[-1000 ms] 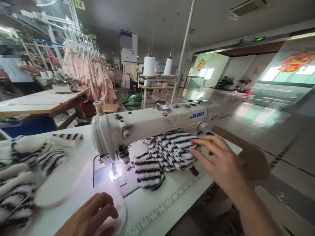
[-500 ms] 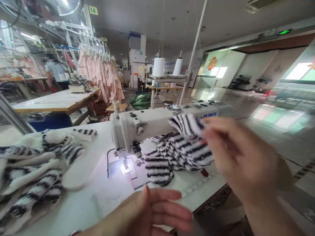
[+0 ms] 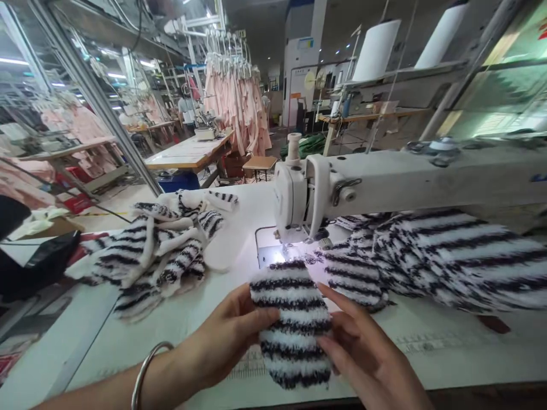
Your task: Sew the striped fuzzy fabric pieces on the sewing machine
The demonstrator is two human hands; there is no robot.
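Between my two hands is a small fuzzy black-and-white striped fabric piece [image 3: 294, 324], held upright just in front of the sewing machine [image 3: 299, 193]. My left hand [image 3: 239, 324] pinches its left edge, thumb lying on the striped face. On the right edge, the thumb and fingers of my right hand [image 3: 354, 341] close on the fabric. The lit needle area [image 3: 280, 256] lies right behind the piece's top edge. Beside it, under the machine arm, a heap of striped fabric pieces [image 3: 461, 256] spreads to the right.
More striped fabric [image 3: 149, 250] is piled on the left of the white table [image 3: 179, 336]. Thread cones [image 3: 376, 48] stand above the machine. Farther back are a worktable [image 3: 188, 154], a wooden stool [image 3: 259, 164] and hanging pink garments [image 3: 235, 108].
My right hand has brought a striped piece from beside the machine arm down in front of the needle. My left hand, open before, now grips it too. The view has turned left.
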